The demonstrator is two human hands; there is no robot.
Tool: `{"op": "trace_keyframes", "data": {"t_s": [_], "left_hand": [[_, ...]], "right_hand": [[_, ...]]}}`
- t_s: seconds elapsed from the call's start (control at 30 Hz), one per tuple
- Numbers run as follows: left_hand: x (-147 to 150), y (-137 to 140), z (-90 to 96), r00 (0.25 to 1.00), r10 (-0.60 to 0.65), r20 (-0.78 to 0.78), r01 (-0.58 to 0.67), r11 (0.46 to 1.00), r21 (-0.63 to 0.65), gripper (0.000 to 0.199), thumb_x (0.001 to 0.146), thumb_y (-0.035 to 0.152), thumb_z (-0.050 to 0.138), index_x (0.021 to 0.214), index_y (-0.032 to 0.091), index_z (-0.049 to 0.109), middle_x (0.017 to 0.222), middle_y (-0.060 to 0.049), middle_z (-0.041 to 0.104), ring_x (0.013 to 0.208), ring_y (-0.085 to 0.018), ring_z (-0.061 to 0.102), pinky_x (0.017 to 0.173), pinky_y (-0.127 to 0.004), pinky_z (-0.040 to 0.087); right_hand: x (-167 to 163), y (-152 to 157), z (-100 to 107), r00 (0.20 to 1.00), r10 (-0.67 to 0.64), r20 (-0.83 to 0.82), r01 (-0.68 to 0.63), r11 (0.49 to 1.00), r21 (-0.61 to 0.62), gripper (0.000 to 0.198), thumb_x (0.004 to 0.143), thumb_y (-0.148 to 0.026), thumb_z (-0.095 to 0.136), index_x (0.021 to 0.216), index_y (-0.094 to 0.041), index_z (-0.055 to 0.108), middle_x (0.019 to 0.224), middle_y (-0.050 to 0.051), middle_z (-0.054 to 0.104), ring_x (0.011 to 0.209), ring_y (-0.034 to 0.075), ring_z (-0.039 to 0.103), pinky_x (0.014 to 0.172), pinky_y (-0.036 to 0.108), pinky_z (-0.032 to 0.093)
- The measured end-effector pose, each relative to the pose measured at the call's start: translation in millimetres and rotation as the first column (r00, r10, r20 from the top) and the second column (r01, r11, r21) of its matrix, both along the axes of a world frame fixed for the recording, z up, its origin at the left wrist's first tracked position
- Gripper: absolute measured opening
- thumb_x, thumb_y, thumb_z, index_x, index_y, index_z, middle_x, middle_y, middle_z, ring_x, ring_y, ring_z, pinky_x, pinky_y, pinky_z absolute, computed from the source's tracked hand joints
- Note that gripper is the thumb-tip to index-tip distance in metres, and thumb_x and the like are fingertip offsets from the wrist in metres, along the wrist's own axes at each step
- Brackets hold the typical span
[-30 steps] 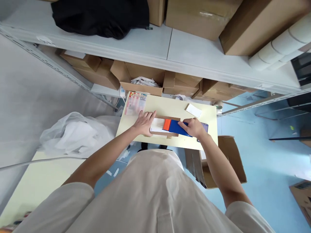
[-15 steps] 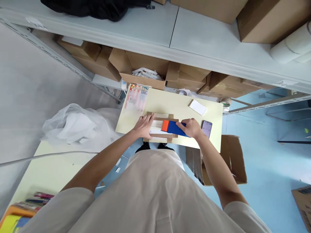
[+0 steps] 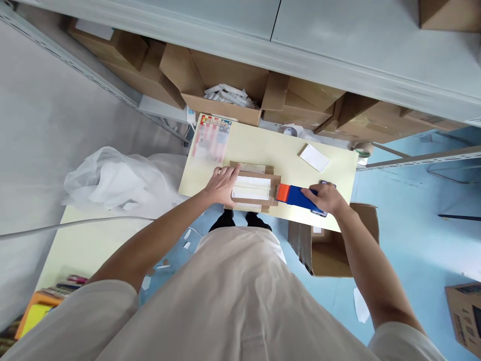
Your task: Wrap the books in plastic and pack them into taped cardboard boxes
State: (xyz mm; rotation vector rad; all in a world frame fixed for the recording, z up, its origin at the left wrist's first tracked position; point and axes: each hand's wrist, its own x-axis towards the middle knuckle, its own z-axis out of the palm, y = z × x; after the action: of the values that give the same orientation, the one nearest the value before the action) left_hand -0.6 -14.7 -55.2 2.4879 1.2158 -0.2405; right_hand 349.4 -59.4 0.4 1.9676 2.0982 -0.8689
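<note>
On the pale yellow table lies a small cardboard box [image 3: 275, 181] with white paper [image 3: 251, 188] on its top and flaps out along its long sides. My left hand [image 3: 222, 185] grips the box's left end, fingers on the far side and thumb on the near side. At the other end, my right hand [image 3: 323, 197] is closed around a blue tape dispenser [image 3: 298, 195] with an orange head. That head is at the box's right edge; whether it touches is hard to tell. Partly under my right hand is a phone [image 3: 318, 213].
A white card [image 3: 314, 157] and a printed sheet [image 3: 211, 138] lie on the table [image 3: 263, 145]. Behind it, a shelf holds cardboard boxes, one open box [image 3: 221, 109] full of white pieces. Below right stands another open carton [image 3: 330, 255]. White plastic wrapping [image 3: 120, 180] is heaped at left.
My right hand has moved the tape dispenser rightward, from over the box to its right edge, uncovering the white paper. My left hand stays on the box. The view has shifted.
</note>
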Motion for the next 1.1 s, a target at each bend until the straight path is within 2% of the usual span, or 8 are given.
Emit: {"op": "trace_keyframes", "data": {"t_s": [0.1,0.2,0.33,0.4,0.6,0.8,0.97,1.1], "left_hand": [[-1,3,-0.3,1.000,-0.019,-0.015,0.019,1.000,0.006,0.135,0.046,0.052,0.073,0.150,0.002,0.004,0.133,-0.024,0.045,0.121,-0.041,0.039,0.107,-0.050,0.016],[-6,7,2.0,0.998,-0.040,-0.047,0.041,0.999,0.017,0.136,0.048,0.054,0.072,0.150,0.000,0.001,0.139,-0.027,0.041,0.126,-0.041,0.038,0.111,-0.052,0.008],[3,5,5.8,0.990,-0.112,-0.084,0.116,0.992,0.048,0.126,0.059,0.053,0.069,0.151,0.003,0.000,0.155,-0.026,0.017,0.142,-0.040,0.017,0.114,-0.053,-0.006],[23,1,4.8,0.985,-0.155,-0.080,0.158,0.987,0.032,0.118,0.065,0.056,0.065,0.151,0.004,0.002,0.158,-0.023,0.009,0.145,-0.039,0.008,0.114,-0.052,-0.006],[96,-8,-5.1,0.977,-0.214,0.020,0.214,0.977,-0.003,0.112,0.071,0.065,0.058,0.152,0.006,0.007,0.159,-0.019,0.007,0.147,-0.037,0.004,0.116,-0.048,-0.001],[103,-7,-4.9,0.979,-0.201,0.037,0.201,0.979,-0.009,0.109,0.073,0.063,0.059,0.151,0.002,0.013,0.158,-0.022,0.012,0.146,-0.037,0.007,0.117,-0.047,0.001],[99,-9,-5.7,0.974,-0.218,0.061,0.220,0.975,-0.021,0.098,0.073,0.063,0.062,0.150,0.014,0.026,0.159,-0.019,0.012,0.146,-0.039,0.006,0.114,-0.056,0.002],[106,-14,-1.9,0.963,-0.266,0.044,0.266,0.964,-0.018,0.066,0.076,0.057,0.064,0.134,0.028,0.053,0.160,-0.011,0.016,0.145,-0.043,0.003,0.109,-0.066,0.000]], "right_hand": [[27,-2,-20,0.999,-0.012,-0.053,0.013,0.999,0.034,0.058,0.088,-0.063,0.034,0.056,-0.020,0.055,0.052,0.005,0.058,0.054,0.017,0.054,0.057,0.028,0.038],[29,2,-35,0.991,0.010,-0.130,-0.003,0.999,0.053,0.057,0.088,-0.062,0.034,0.054,-0.021,0.052,0.049,0.003,0.054,0.049,0.015,0.050,0.055,0.028,0.036],[15,8,-45,0.980,0.008,-0.200,0.008,0.997,0.076,0.055,0.089,-0.060,0.033,0.052,-0.021,0.048,0.049,0.002,0.052,0.047,0.014,0.045,0.053,0.027,0.034],[11,10,-49,0.977,0.003,-0.212,0.016,0.996,0.086,0.055,0.089,-0.060,0.033,0.052,-0.021,0.047,0.049,0.002,0.051,0.048,0.014,0.045,0.054,0.028,0.034],[8,10,-67,0.954,-0.016,-0.300,0.024,0.999,0.023,0.056,0.088,-0.062,0.031,0.054,-0.021,0.049,0.049,0.000,0.047,0.049,0.013,0.043,0.054,0.026,0.034],[41,2,-75,0.913,-0.021,-0.407,-0.003,0.998,-0.059,0.058,0.088,-0.064,0.032,0.056,-0.020,0.050,0.049,-0.001,0.047,0.046,0.011,0.040,0.050,0.026,0.032],[62,-3,-67,0.982,-0.006,-0.190,-0.012,0.996,-0.094,0.061,0.088,-0.065,0.032,0.058,-0.019,0.058,0.053,0.005,0.056,0.053,0.017,0.053,0.055,0.029,0.037],[10,3,-44,0.985,-0.055,0.164,0.074,0.991,-0.111,0.061,0.086,-0.066,0.039,0.075,-0.014,0.070,0.072,0.017,0.067,0.072,0.028,0.064,0.062,0.034,0.040]]}}
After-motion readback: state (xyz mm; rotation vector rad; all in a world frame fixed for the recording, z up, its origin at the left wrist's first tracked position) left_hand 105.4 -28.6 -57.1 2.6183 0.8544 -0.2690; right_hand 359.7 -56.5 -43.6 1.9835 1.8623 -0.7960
